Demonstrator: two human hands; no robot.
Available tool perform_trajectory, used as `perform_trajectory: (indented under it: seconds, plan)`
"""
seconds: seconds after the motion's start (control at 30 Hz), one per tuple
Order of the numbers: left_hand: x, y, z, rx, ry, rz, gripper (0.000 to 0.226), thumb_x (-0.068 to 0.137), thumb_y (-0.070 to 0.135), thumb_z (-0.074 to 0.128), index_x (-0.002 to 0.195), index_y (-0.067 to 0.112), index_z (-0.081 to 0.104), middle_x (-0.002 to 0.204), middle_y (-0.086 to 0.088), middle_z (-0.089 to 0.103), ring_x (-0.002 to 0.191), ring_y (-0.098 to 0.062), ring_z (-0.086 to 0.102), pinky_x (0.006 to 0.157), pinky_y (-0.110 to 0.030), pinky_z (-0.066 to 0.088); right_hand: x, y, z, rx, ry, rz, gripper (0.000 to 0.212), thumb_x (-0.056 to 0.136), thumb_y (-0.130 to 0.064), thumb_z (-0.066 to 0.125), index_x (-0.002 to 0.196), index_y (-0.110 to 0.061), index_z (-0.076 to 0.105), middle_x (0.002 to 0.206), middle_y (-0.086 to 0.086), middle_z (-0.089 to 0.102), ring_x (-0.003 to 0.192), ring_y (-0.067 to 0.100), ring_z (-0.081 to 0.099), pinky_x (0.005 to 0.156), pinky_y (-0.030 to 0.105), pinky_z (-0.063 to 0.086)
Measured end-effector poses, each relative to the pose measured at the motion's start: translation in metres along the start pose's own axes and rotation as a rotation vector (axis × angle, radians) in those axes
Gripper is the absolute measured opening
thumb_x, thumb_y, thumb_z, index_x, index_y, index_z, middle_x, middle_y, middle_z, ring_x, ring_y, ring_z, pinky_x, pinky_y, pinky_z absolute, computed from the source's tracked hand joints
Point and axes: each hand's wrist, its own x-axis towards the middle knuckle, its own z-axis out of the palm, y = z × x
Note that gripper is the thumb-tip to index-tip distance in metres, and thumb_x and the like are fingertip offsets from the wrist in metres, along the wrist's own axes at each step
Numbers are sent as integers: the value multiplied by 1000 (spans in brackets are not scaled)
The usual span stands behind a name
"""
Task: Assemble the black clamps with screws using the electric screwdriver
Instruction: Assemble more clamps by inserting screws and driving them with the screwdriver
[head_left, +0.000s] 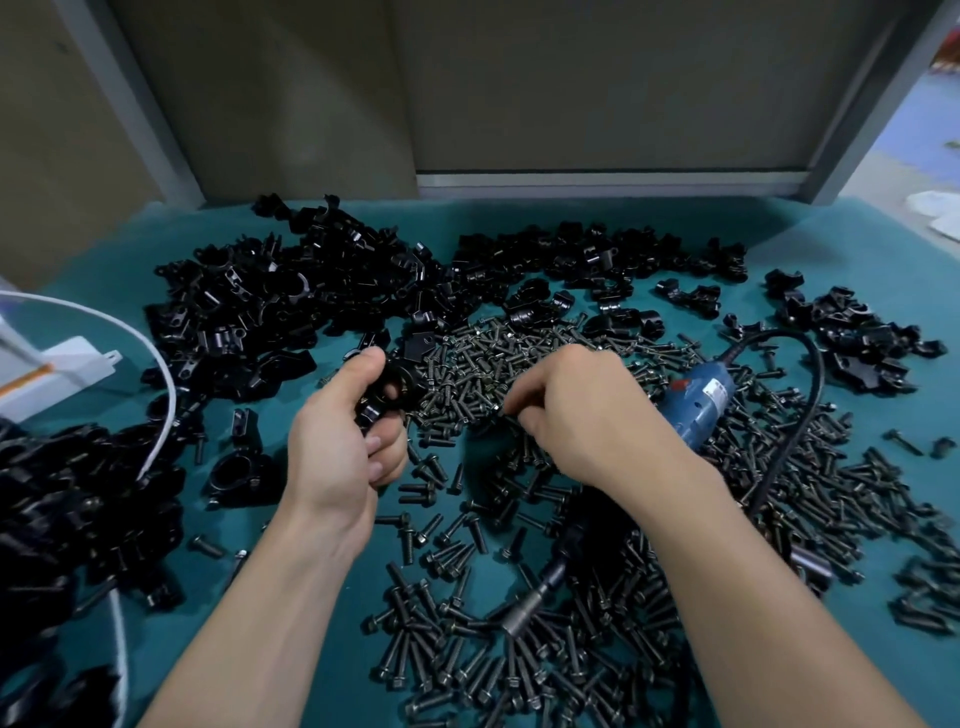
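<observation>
- Left hand: thumb and fingers are curled round one black clamp, held above the green mat.
- Right hand: fingers are curled down into the pile of screws, with the fingertips touching them. Whether a screw is pinched cannot be told.
- Electric screwdriver: the blue body lies on the screws, just beside the right hand. Its black cord loops off to the right.
- Loose clamps: heaped along the far and left sides of the mat.
- White cable: lies across the left heap.
</observation>
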Motion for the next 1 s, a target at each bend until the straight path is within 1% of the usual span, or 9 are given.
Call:
perform_trajectory:
  seconds: [0.13, 0.2, 0.3, 0.47, 0.57, 0.63, 0.73, 0.87, 1.0]
  plan:
    - [0, -1, 3, 2, -2, -11, 43, 105, 37, 51, 65, 22, 53, 51, 4, 22, 41, -13, 15, 46, -30, 10, 8, -15, 8, -52, -42, -72, 27, 89, -6, 69, 101, -28, 80, 91, 2, 77, 80, 22, 72, 74, 35, 62]
    - [-1, -1, 3, 5, -2, -16, 43, 105, 37, 51, 64, 23, 54, 52, 4, 22, 41, -12, 15, 48, -31, 9, 11, -19, 12, -124, -39, -112, 29, 84, 1, 67, 91, -25, 76, 81, 4, 74, 77, 27, 70, 68, 37, 60]
    - [-1, -1, 3, 13, -3, -18, 44, 105, 37, 52, 64, 23, 54, 53, 3, 21, 43, -12, 14, 50, -33, 8, 12, -22, 16, -207, -13, -162, 26, 79, 3, 64, 76, -23, 64, 70, 4, 67, 67, 30, 63, 58, 31, 42]
    - [-2, -1, 4, 23, -11, -29, 46, 105, 38, 52, 60, 26, 53, 54, 3, 20, 44, -13, 14, 49, -32, 10, 9, -20, 19, -301, 21, -188, 19, 84, -2, 64, 83, -21, 69, 75, 0, 69, 71, 25, 64, 69, 31, 36]
    - [-2, 0, 2, 22, -22, -24, 44, 105, 38, 51, 63, 26, 51, 56, 2, 18, 45, -14, 12, 46, -31, 11, 7, -11, 13, 21, -9, -59, 19, 94, -10, 66, 88, -28, 67, 81, -7, 70, 70, 12, 67, 62, 26, 52]
    - [-1, 1, 3, 15, -29, -26, 47, 105, 38, 51, 60, 27, 52, 55, 2, 19, 45, -14, 13, 47, -31, 11, -1, -5, 6, 364, 41, 8, 19, 96, -11, 65, 86, -27, 62, 80, -6, 73, 61, 2, 65, 57, 19, 50]
    - [-1, 1, 3, -8, -34, -31, 47, 103, 40, 54, 57, 28, 54, 54, 4, 21, 44, -14, 13, 47, -31, 11, -15, 0, -4, 915, 34, 17, 17, 91, 4, 64, 87, -13, 62, 82, 9, 78, 65, 16, 68, 62, 30, 52]
    - [-2, -2, 3, -10, -87, -39, 41, 92, 45, 58, 54, 29, 54, 54, 4, 21, 43, -14, 14, 46, -30, 12, -27, 3, -11, 1041, 115, -7, 12, 87, 0, 76, 80, -10, 75, 75, 18, 75, 59, 21, 67, 54, 26, 51]
    - [-2, -1, 5, -46, -154, -53, 37, 90, 44, 58, 57, 30, 49, 51, 6, 24, 41, -13, 15, 43, -28, 14, -29, 2, -12, 1227, 48, 46, 8, 91, -3, 73, 89, -8, 78, 79, 16, 76, 63, 18, 71, 57, 22, 55]
